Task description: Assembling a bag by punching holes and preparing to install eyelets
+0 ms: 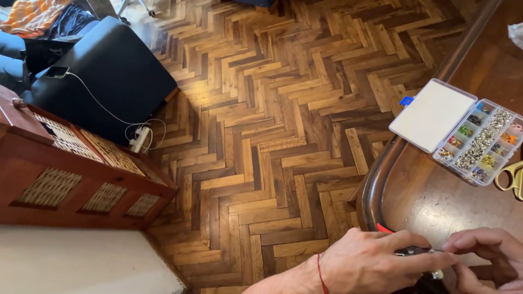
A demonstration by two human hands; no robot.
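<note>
My left hand [376, 261] is at the bottom of the view, over the near edge of a dark wooden table [430, 201], with a red thread around its wrist. Its fingers are closed on a small dark tool [412, 251] with a thin metal tip. My right hand [485, 256] meets it from the right, its fingertips pinching the tip end of the tool. What sits at the tip is too small to tell. A small silvery piece [437, 275] shows just below the hands.
An open clear plastic organiser box [479, 142] with several compartments of small coloured and silvery beads lies on the table, its white lid [433, 115] folded out left. Gold scissors handles [512, 177] lie at the right edge. Herringbone wood floor, a wooden cabinet [71, 174] and a dark seat [103, 76] are left.
</note>
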